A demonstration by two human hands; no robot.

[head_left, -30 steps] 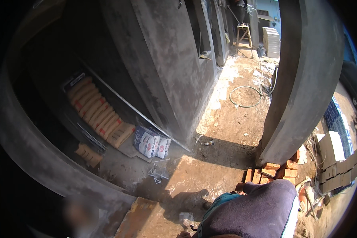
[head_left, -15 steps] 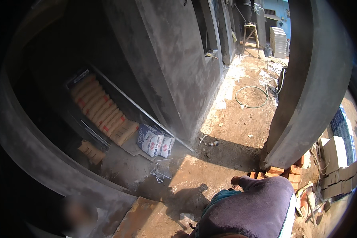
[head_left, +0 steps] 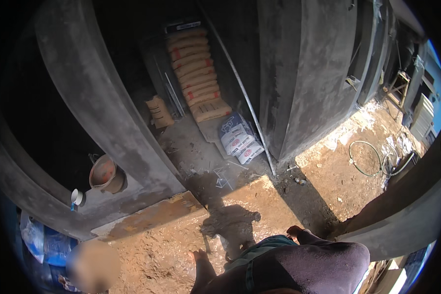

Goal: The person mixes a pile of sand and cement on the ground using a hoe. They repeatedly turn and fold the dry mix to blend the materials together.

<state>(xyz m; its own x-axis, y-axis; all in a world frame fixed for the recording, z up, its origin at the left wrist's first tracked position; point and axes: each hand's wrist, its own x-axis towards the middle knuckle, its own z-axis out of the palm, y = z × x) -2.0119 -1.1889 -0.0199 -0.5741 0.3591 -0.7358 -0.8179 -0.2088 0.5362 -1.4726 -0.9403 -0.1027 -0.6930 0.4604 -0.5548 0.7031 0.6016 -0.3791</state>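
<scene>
Appearing above the lower edge, the left hand (head_left: 197, 256) is seen against the muddy ground (head_left: 152, 257). The right hand (head_left: 294, 231) comes out of a purple sleeve (head_left: 314, 238), near the teal cloth (head_left: 259, 251). For both hands the grip is too small to see well; I cannot tell if it is wide, narrow or holding something. The ground spreads in front of the hands and around them. Farther away, brown bags (head_left: 198, 78) lie in a row, with white bags (head_left: 250, 149) near them and a pole (head_left: 237, 81) slanting beside. A bucket (head_left: 105, 174) is at left, a hose (head_left: 353, 164) at right.
</scene>
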